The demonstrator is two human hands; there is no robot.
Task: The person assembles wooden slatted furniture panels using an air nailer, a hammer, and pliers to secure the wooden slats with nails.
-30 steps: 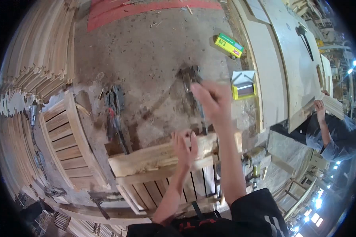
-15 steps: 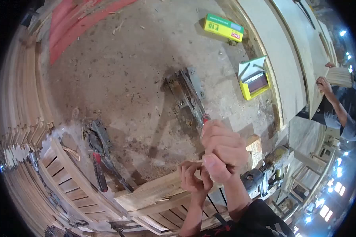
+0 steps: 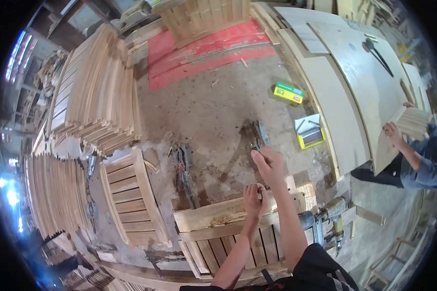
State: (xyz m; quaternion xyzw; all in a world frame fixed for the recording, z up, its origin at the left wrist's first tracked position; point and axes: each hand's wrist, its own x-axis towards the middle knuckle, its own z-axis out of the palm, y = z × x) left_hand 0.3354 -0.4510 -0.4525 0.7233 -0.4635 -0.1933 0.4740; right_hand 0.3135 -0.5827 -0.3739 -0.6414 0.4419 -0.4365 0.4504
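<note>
My right hand (image 3: 269, 166) is closed at the near end of a dark metal clamp-like tool (image 3: 255, 132) on the worn bench top (image 3: 209, 116). Its fingers hide what they hold. Lower and to the left, my left hand (image 3: 255, 200) is curled above the edge of a pale wooden beam (image 3: 213, 216); something small and dark shows between its fingers, too small to name. A second metal tool with red on it (image 3: 182, 174) lies to the left of both hands.
A green-yellow box (image 3: 289, 92) and an open yellow box (image 3: 310, 132) sit at right. Slatted panels (image 3: 131, 194), stacked wood strips (image 3: 94, 87) and a red sheet (image 3: 204, 53) lie around. Pale boards (image 3: 325, 106) line the right, where another person's hand (image 3: 393, 132) touches wood.
The view has tilted up and shifted, showing more of the stacks and the red sheet. The red handle by my right hand no longer shows. Both hands remain closed.
</note>
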